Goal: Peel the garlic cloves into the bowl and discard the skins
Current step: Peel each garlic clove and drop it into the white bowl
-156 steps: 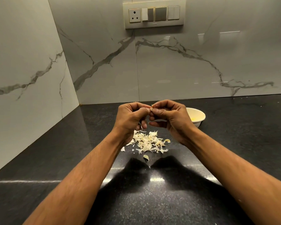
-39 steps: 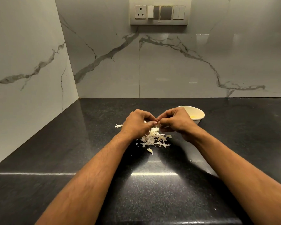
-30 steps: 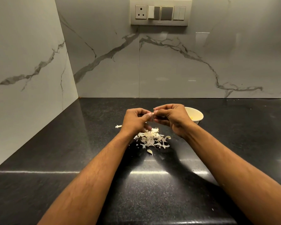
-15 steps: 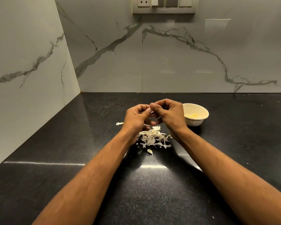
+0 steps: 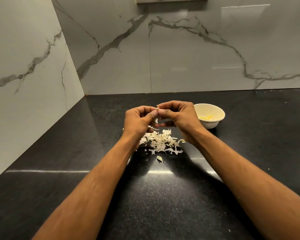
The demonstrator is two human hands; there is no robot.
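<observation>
My left hand [image 5: 139, 121] and my right hand [image 5: 177, 116] meet fingertip to fingertip above the counter, both pinching one small garlic clove [image 5: 157, 110]. A thin flake of skin [image 5: 156, 120] hangs just under the fingers. Below the hands lies a heap of pale garlic skins [image 5: 160, 142] on the black counter, with one loose piece [image 5: 159, 159] a little nearer to me. A small cream bowl [image 5: 215, 112] stands to the right of my right hand, with peeled yellowish cloves [image 5: 205, 117] inside.
The black speckled counter [image 5: 163, 196] runs to a marble back wall [image 5: 197, 49] and a marble side wall [image 5: 24, 84] on the left, meeting in a corner. The lower edge of a switch plate [image 5: 171, 0] shows at the top.
The view has tilted down, so the switch plate has slid almost out of sight. My hands stay together over the skin heap, working the clove; a flake of skin now hangs beneath them.
</observation>
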